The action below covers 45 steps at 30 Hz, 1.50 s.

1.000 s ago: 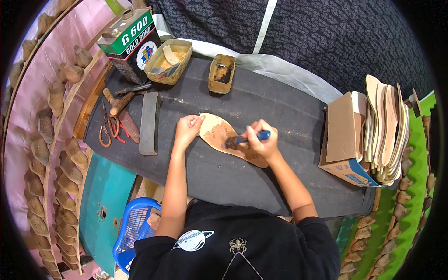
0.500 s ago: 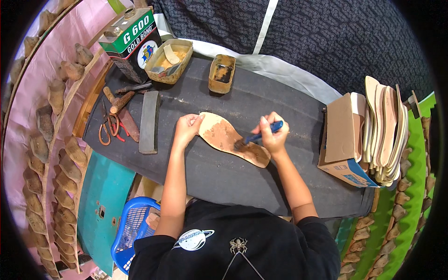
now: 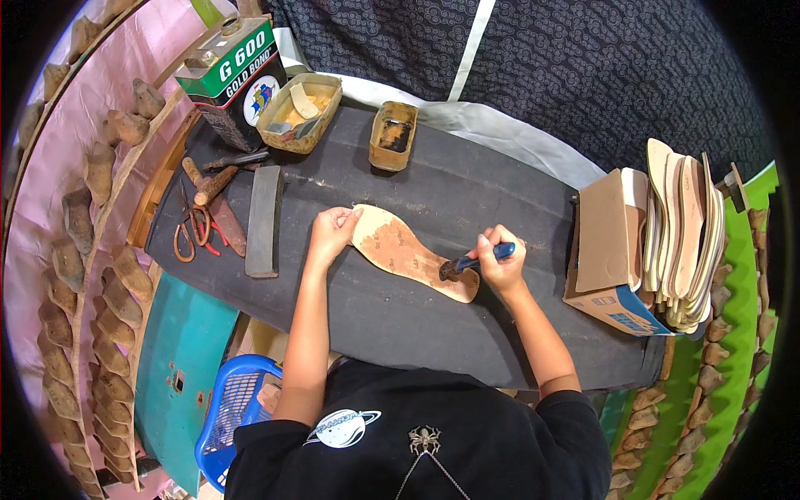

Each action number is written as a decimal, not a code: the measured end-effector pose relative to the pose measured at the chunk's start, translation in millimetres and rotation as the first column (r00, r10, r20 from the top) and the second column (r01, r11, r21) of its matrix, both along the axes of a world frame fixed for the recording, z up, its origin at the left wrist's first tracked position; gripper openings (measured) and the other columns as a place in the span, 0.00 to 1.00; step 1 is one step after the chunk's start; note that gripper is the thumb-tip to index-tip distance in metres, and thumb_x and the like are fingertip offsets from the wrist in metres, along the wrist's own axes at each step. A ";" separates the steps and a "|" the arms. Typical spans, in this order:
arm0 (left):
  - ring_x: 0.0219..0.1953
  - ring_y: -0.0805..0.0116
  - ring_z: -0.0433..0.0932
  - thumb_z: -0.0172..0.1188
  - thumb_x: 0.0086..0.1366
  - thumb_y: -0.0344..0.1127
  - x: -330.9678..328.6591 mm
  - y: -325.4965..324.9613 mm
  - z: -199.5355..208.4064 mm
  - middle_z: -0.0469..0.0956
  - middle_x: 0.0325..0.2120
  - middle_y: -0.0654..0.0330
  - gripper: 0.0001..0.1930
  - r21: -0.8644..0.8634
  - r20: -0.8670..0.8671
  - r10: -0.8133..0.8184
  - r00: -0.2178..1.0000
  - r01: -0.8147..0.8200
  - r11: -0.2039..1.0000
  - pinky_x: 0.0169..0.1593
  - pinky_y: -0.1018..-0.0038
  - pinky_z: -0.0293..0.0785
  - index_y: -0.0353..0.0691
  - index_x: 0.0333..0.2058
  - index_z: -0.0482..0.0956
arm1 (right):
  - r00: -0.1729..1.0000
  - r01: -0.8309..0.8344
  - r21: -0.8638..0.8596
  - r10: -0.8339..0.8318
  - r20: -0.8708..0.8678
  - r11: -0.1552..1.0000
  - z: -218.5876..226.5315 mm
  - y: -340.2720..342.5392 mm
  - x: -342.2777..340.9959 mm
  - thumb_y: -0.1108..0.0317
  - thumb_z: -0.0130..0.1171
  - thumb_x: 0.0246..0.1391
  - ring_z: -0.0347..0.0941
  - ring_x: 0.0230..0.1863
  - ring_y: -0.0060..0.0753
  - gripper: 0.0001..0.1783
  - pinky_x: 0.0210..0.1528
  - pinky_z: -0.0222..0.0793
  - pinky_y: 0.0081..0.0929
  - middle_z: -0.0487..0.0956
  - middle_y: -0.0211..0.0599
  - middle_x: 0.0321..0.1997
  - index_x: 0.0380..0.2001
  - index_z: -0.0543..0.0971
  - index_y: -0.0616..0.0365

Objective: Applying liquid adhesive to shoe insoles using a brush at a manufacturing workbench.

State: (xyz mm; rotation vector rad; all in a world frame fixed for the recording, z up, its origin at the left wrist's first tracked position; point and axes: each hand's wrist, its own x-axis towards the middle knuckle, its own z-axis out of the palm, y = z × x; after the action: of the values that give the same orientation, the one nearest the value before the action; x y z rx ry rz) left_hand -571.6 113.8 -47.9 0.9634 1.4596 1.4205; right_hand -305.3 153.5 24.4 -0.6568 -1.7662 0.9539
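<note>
A tan shoe insole (image 3: pixel 398 249) lies slantwise on the dark worktable, its middle darkened by a wet-looking brown coat with a paler rim. My left hand (image 3: pixel 332 236) pinches its upper left end between thumb and fingers. In my right hand (image 3: pixel 502 260) is a blue-handled brush (image 3: pixel 468 262), gripped with the fingers closed round the handle. The dark bristles touch the insole near its narrower right end. Beyond the insole stands a small, stained open tub (image 3: pixel 392 137) with dark residue inside.
At the far left are a green-and-black metal can (image 3: pixel 237 82) and a tub (image 3: pixel 302 112) holding scraps. Scissors (image 3: pixel 192 227), wooden-handled tools and a grey block (image 3: pixel 264 221) lie left. A cardboard box (image 3: pixel 607 237) packed with insoles (image 3: pixel 685 233) stands right. A blue basket (image 3: pixel 237 408) sits below the table's edge.
My right hand has moved slightly right, and the bristles have shifted along the insole toward its right end. My left hand keeps its pinch on the insole.
</note>
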 end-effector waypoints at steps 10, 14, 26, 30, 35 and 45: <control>0.16 0.83 0.68 0.53 0.57 0.35 -1.1 0.1 -4.9 0.74 0.16 0.63 0.11 0.025 -0.036 0.012 0.999 -0.011 1.000 0.18 0.86 0.61 0.29 0.26 0.73 | 0.971 0.065 0.029 -0.057 -0.233 0.997 -16.0 0.8 -53.1 0.76 0.50 0.46 0.65 0.14 0.17 0.14 0.16 0.58 0.15 0.68 0.32 0.14 0.12 0.59 0.58; 0.17 0.83 0.68 0.53 0.57 0.35 2.1 0.6 0.6 0.74 0.16 0.63 0.12 0.005 -0.022 0.013 1.000 -0.013 1.000 0.19 0.86 0.61 0.29 0.26 0.73 | 0.976 0.039 0.022 -0.033 -0.214 0.999 -17.5 -4.0 -14.9 0.75 0.48 0.48 0.65 0.14 0.19 0.14 0.17 0.58 0.15 0.69 0.33 0.12 0.12 0.60 0.58; 0.18 0.82 0.69 0.51 0.58 0.34 2.6 0.7 -0.8 0.75 0.18 0.62 0.12 0.019 0.023 0.001 1.000 -0.001 1.000 0.20 0.86 0.63 0.27 0.28 0.73 | 0.996 0.069 0.059 -0.065 -0.061 0.996 6.2 -14.0 -2.6 0.74 0.48 0.46 0.66 0.12 0.21 0.14 0.14 0.59 0.16 0.66 0.32 0.08 0.11 0.60 0.58; 0.18 0.82 0.69 0.51 0.58 0.34 1.9 1.1 -1.8 0.75 0.18 0.62 0.12 0.013 -0.009 0.008 1.000 -0.008 1.000 0.20 0.86 0.63 0.28 0.28 0.73 | 0.996 -0.027 0.359 0.054 -0.067 0.933 -4.3 -22.1 -8.7 0.78 0.51 0.39 0.59 0.08 0.25 0.13 0.11 0.53 0.20 0.62 0.31 0.08 0.10 0.59 0.57; 0.18 0.82 0.70 0.51 0.58 0.36 -3.4 1.3 -5.1 0.74 0.19 0.62 0.13 -0.005 -0.025 -0.025 0.999 0.025 1.000 0.21 0.86 0.65 0.28 0.30 0.72 | 0.998 0.008 0.249 0.007 -0.061 0.968 -2.6 -27.8 18.8 0.77 0.50 0.39 0.61 0.07 0.26 0.14 0.10 0.54 0.20 0.64 0.32 0.07 0.09 0.59 0.57; 0.18 0.82 0.70 0.52 0.58 0.34 0.7 1.2 -0.1 0.74 0.18 0.62 0.12 -0.015 0.041 0.004 0.999 -0.003 1.000 0.21 0.86 0.64 0.28 0.28 0.72 | 0.990 -0.097 0.455 0.131 -0.043 0.885 -6.1 -27.5 -19.8 0.79 0.51 0.34 0.61 0.08 0.28 0.12 0.11 0.55 0.22 0.65 0.30 0.09 0.09 0.60 0.54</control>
State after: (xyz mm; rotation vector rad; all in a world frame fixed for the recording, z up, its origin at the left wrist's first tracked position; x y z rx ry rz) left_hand -570.8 115.1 -47.9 0.9179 1.4406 1.4220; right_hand -325.1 126.1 18.4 -0.2158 -1.8878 0.5958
